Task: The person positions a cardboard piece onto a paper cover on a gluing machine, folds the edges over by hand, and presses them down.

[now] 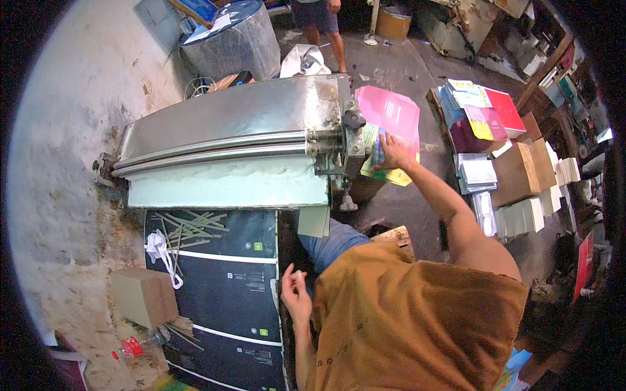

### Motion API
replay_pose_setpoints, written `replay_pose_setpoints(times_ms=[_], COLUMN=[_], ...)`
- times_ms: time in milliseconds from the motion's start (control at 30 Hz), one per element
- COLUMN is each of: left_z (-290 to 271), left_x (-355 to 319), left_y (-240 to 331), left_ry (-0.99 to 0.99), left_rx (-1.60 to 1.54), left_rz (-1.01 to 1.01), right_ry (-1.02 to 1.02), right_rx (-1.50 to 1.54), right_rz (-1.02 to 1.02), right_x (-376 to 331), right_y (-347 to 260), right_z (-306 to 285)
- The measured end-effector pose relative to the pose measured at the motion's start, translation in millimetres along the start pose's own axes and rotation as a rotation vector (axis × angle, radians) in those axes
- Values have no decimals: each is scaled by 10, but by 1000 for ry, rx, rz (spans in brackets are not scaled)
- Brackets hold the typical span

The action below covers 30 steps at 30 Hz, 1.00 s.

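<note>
My right hand (394, 154) reaches out at the right end of a roller machine (228, 140), its fingers spread on a pile of printed sheets. These yellow-green and blue sheets (395, 176) lie beside larger pink sheets (390, 111). My left hand (297, 298) is held low by my body, palm up and fingers loosely curled, with nothing visible in it. It is near the edge of a dark printed board surface (228, 293). A white, wet-looking layer (228, 186) covers the machine's front below its metal rollers. Greyish-green card pieces (314, 221) lie at its front right corner.
Thin strips (195, 225), a white cloth strip (158, 247), a cardboard block (143, 297) and a red-capped plastic bottle (132, 347) are at left. Stacked booklets (479, 114) and a carton (515, 174) stand at right. A person in shorts (316, 19) stands beyond the machine.
</note>
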<state>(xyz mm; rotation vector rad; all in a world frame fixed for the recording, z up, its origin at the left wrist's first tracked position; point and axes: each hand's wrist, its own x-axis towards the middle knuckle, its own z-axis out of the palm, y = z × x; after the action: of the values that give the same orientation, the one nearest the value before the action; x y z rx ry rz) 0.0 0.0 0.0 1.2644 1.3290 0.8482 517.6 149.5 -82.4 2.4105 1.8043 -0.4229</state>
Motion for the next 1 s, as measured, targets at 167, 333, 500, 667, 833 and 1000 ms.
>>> replay_pose_setpoints(times_ms=[167, 333, 500, 667, 833, 1000], left_z=[236, 435, 431, 441, 102, -717], left_x=[-208, -382, -414, -454, -503, -840], left_y=[-84, -110, -283, -159, -83, 111], left_ry=[190, 111, 141, 262, 392, 824], left_rx=[46, -3, -103, -113, -60, 88], left_rz=[195, 186, 217, 175, 220, 173], right_ry=[77, 140, 182, 604, 892, 977], right_rx=[-54, -130, -25, 53, -421, -477], right_rz=[-15, -155, -297, -28, -196, -633], right_x=[-134, -326, -272, 64, 872, 1212], right_y=[-56, -39, 136, 262, 602, -885], right_z=[338, 607, 558, -548, -2609, -4192])
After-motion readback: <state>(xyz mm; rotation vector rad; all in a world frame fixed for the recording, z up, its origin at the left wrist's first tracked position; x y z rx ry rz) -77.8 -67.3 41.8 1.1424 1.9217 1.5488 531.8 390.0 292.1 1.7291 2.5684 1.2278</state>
